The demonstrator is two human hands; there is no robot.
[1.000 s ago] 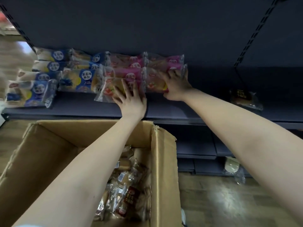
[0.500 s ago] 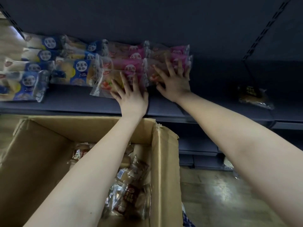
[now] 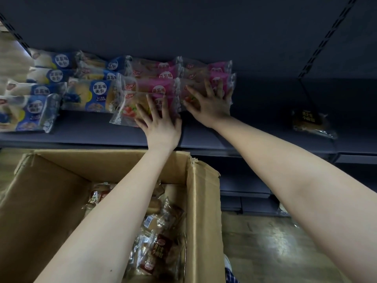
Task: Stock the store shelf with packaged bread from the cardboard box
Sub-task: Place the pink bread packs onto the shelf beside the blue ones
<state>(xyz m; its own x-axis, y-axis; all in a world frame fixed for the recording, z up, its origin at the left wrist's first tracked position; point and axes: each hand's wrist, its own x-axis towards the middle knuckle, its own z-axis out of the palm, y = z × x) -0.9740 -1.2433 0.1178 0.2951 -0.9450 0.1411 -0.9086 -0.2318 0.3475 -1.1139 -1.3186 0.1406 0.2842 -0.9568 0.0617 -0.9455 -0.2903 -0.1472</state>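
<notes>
Pink-wrapped bread packs are stacked on the dark shelf, with blue-wrapped bread packs stacked to their left. My left hand lies flat with spread fingers on the front pink pack. My right hand presses with straight fingers against the right-hand pink stack. Below both forearms stands the open cardboard box, holding several brown-labelled bread packs.
A single dark-labelled bread pack lies alone on the shelf to the right. Lower shelves sit beneath, and wooden floor shows right of the box. A perforated upright divides the shelf back.
My right hand has gone from gripping the right pink pack's edge to pressing flat on it. The camera view has shifted slightly; my left hand stays on the front pack.
</notes>
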